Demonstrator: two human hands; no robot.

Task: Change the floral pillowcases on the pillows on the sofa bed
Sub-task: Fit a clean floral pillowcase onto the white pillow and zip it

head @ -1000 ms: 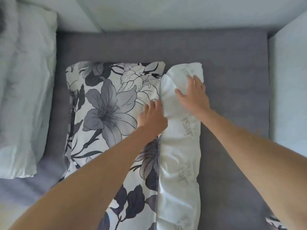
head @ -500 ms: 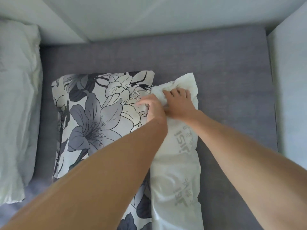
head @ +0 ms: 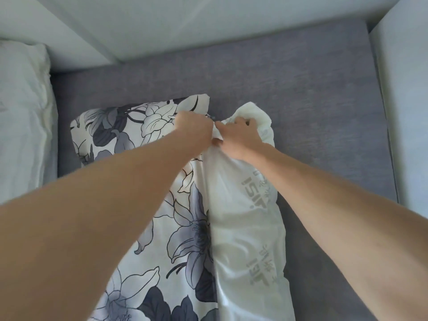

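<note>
A pillow lies lengthwise on the grey sofa bed (head: 301, 93). Its grey-and-white floral pillowcase (head: 129, 128) covers the left part, and the white pillow (head: 245, 239) with grey printed lettering shows bare along the right side. My left hand (head: 193, 128) grips the open edge of the floral pillowcase near the far corner. My right hand (head: 238, 135) grips the white pillow's far corner right beside it. The two hands nearly touch. My forearms hide much of the pillow's middle.
A pale, plain pillow (head: 23, 117) lies at the left edge of the sofa bed. A light backrest (head: 208, 24) runs along the far side, and a light armrest (head: 405, 100) stands at the right. Bare grey seat fabric lies right of the pillow.
My hands moved from flat on the pillow to its far end and now grip there. The floral pillowcase's far edge has pulled left, exposing more of the white pillow's corner.
</note>
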